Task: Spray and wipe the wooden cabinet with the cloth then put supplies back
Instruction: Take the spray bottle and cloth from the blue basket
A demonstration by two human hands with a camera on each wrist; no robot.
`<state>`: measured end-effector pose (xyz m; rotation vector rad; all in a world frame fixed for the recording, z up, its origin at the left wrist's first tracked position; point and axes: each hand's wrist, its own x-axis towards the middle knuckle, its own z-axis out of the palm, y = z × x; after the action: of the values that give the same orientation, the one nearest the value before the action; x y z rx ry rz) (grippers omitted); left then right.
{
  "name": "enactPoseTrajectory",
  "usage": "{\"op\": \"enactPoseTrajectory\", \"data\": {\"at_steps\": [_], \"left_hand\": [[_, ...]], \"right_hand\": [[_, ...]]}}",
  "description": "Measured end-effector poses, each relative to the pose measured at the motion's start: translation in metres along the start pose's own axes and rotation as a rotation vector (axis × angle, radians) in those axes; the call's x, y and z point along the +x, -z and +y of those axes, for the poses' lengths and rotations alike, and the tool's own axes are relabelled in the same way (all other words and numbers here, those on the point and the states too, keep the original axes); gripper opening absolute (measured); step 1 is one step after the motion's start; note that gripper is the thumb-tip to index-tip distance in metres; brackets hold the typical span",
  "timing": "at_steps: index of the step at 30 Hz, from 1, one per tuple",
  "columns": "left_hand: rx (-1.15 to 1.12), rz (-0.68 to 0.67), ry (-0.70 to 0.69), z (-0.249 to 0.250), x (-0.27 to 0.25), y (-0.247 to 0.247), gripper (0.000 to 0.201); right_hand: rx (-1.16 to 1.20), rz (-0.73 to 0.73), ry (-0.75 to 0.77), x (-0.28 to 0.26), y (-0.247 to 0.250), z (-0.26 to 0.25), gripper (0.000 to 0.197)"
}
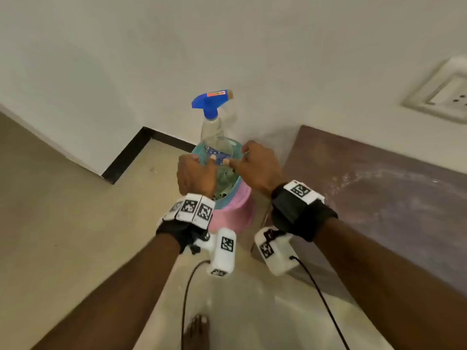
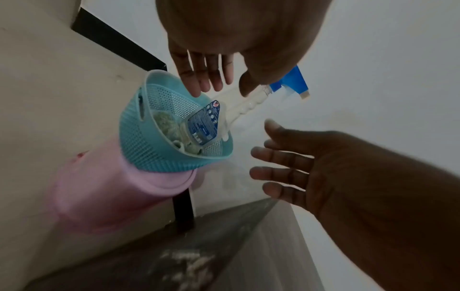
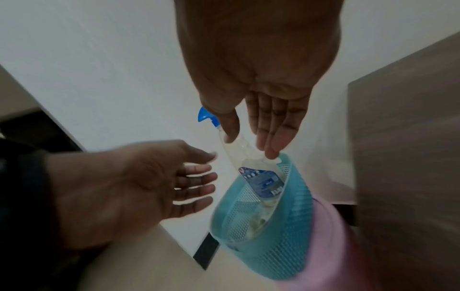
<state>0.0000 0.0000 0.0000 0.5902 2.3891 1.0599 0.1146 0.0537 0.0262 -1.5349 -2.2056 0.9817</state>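
Note:
A clear spray bottle (image 1: 211, 127) with a blue trigger head stands in a teal mesh basket (image 1: 227, 198), leaning toward the wall. A greenish cloth (image 1: 226, 178) lies crumpled in the basket beside it. My left hand (image 1: 195, 173) hovers over the basket's left rim with its fingers straight, holding nothing. My right hand (image 1: 255, 165) reaches over the right rim, also with straight fingers. In the right wrist view the right hand's fingertips (image 3: 271, 153) are at the basket (image 3: 286, 236) rim, next to the bottle (image 3: 239, 149). In the left wrist view both hands (image 2: 211, 78) (image 2: 286, 161) are spread and hold nothing.
The basket sits on top of a pink bucket (image 1: 235, 213) on the tiled floor, close to the white wall. The brown wooden cabinet (image 1: 379, 198) with pale streaks on top stands right beside it. A wall socket (image 1: 442, 94) is above the cabinet. My bare foot (image 1: 198, 329) is below.

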Motion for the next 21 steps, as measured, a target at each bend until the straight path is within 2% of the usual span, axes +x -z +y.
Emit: {"op": "enactPoseTrajectory", "data": {"at_steps": [2,5,10,12,13,17,21], "left_hand": [[0.055,-0.021,-0.090,0.001,0.023,-0.008,0.051],[0.097,-0.060,-0.226,-0.002,0.057,-0.027,0.064],[0.112,-0.074,-0.363,-0.008,0.081,-0.048,0.054],[0.086,-0.081,-0.404,-0.006,0.087,-0.045,0.042],[0.076,-0.080,-0.425,-0.004,0.085,-0.042,0.038],[-0.005,-0.005,-0.522,0.005,0.065,-0.021,0.044],[-0.091,0.113,-0.617,0.011,0.028,0.019,0.054]], "right_hand": [[0.034,-0.009,-0.023,0.014,-0.008,-0.004,0.051],[0.039,-0.003,0.005,0.037,-0.020,-0.004,0.040],[-0.019,-0.017,0.081,0.045,-0.017,0.006,0.038],[-0.026,0.006,0.095,0.044,-0.014,0.010,0.039],[-0.016,0.030,0.098,0.040,-0.012,0.012,0.040],[0.080,0.178,0.098,0.029,-0.008,0.015,0.054],[0.119,0.270,0.156,0.006,-0.001,0.005,0.047]]}}
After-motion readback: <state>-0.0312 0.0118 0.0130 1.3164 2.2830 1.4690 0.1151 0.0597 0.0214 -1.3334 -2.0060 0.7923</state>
